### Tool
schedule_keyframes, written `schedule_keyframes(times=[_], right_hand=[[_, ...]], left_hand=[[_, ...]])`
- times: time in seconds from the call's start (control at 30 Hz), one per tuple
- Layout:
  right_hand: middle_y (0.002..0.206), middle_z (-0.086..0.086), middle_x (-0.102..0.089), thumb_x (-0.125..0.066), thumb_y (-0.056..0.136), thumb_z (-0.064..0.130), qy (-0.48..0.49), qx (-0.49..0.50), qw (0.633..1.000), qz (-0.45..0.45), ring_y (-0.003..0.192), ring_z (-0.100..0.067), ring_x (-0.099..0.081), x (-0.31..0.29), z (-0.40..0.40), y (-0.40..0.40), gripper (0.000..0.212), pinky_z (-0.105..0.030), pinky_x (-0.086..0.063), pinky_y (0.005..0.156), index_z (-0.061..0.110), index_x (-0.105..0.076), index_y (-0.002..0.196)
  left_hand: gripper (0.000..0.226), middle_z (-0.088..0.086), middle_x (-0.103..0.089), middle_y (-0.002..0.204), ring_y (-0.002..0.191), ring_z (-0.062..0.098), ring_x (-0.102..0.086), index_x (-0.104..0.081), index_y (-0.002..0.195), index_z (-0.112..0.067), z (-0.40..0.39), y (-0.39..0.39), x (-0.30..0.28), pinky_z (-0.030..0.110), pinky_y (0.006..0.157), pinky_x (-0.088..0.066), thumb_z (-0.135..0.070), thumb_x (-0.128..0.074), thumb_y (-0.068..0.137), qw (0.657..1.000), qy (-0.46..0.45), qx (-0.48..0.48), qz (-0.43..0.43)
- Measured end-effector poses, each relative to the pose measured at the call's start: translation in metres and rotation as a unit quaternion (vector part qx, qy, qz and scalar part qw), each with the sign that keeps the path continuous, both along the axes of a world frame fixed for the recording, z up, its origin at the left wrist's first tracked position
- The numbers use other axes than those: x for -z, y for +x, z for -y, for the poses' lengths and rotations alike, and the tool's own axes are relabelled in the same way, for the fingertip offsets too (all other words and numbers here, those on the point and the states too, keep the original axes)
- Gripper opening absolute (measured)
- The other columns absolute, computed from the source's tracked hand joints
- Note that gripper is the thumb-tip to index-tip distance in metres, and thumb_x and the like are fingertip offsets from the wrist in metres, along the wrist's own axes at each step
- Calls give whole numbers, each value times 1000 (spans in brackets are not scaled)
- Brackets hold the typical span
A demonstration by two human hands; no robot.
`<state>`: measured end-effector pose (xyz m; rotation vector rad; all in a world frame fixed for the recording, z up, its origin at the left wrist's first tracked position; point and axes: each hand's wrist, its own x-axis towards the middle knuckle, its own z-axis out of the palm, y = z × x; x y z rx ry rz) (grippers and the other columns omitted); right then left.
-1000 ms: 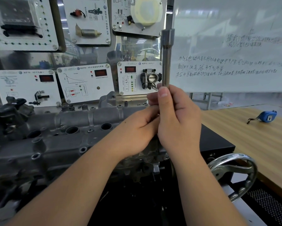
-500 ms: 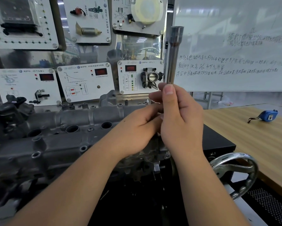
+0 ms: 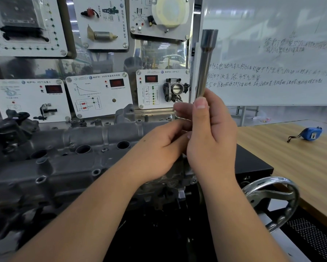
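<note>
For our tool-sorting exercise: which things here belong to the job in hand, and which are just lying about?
In use: socket tube, left hand, right hand, engine head.
Lying about: blue tape measure, handwheel, whiteboard, sensor panels.

Long steel tube socket [image 3: 206,63]: upright, tilted slightly right; wider open end up; lower end hidden.

The right hand [image 3: 211,140] stands upright, thumb up, fingers curled round a metal tube [image 3: 206,63]. The left hand [image 3: 158,150] touches it from the left, fingertips hidden.
</note>
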<state>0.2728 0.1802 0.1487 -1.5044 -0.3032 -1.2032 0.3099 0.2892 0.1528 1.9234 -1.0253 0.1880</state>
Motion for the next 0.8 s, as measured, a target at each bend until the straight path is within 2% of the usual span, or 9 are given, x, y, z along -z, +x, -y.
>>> schedule_keyframes(times=[0.1, 0.17, 0.23, 0.3, 0.37, 0.43, 0.57, 0.7, 0.8], right_hand=[[96, 11, -76, -53, 95, 48, 18, -16, 1000, 9, 95, -11, -73, 1, 0, -2, 20, -44, -59, 86, 42, -53, 114], [95, 12, -76, -55, 96, 43, 11, 6, 1000, 21, 94, -11, -73, 0, 0, -3, 9, -46, -59, 83, 42, -55, 105], [96, 17, -75, -51, 99, 42, -3, 28, 999, 24, 93, -6, -71, 0, 0, -4, 7, -36, -58, 79, 43, -57, 101], [95, 20, -74, -45, 101, 43, -16, 42, 999, 16, 89, -4, -70, -1, 0, -4, 14, -27, -53, 72, 45, -58, 97], [93, 19, -74, -42, 102, 44, -11, 40, 999, 11, 86, -5, -70, -2, -1, -4, 19, -29, -50, 69, 45, -59, 95], [94, 17, -75, -41, 102, 44, -4, 29, 1000, 9, 88, -6, -70, -2, -1, -4, 20, -31, -51, 71, 44, -60, 96], [94, 11, -77, -52, 99, 44, 24, -11, 1000, 10, 90, -8, -74, 0, 1, -3, 4, -41, -59, 80, 42, -52, 103], [97, 17, -76, -50, 102, 40, 10, 19, 1000, 21, 93, -6, -73, 0, 1, -3, 5, -41, -59, 79, 42, -54, 99], [98, 18, -75, -43, 101, 45, -6, 29, 999, 13, 95, -6, -72, -1, -1, -3, 18, -38, -57, 75, 44, -60, 96]], left_hand=[[20, 0, -74, 105, 95, 23, -71, -61, 124, -26, 3, 0, 0, 52, 87, -58, -24, -55, 105, 1000, 9, 2, 2], [26, 6, -73, 112, 104, 29, -69, -59, 130, -24, 3, -2, -1, 56, 91, -55, -22, -55, 105, 1000, 6, 6, -6], [25, 0, -74, 113, 105, 22, -70, -60, 130, -27, 2, -2, -1, 52, 94, -55, -26, -54, 106, 1000, 6, 10, -10], [23, -9, -74, 111, 104, 9, -70, -63, 127, -33, 0, -2, 1, 39, 96, -56, -30, -50, 108, 1000, 6, 14, -13], [22, -16, -75, 105, 96, 0, -69, -66, 120, -37, -1, -2, 0, 25, 87, -56, -30, -48, 109, 1000, 3, 14, -14], [18, -20, -74, 93, 82, -3, -68, -65, 109, -38, -1, -2, -1, 18, 72, -54, -28, -50, 108, 1000, -2, 8, -3], [19, -5, -74, 107, 98, 17, -71, -62, 123, -27, 3, 0, 1, 45, 88, -57, -25, -55, 106, 1000, 9, 2, 6], [16, -10, -74, 105, 95, 8, -71, -64, 117, -34, 1, 1, 1, 37, 87, -58, -30, -54, 106, 1000, 9, 0, 5], [21, -18, -74, 108, 99, -1, -69, -65, 118, -42, -1, -2, -1, 27, 90, -55, -30, -49, 108, 1000, 12, 10, -9]])
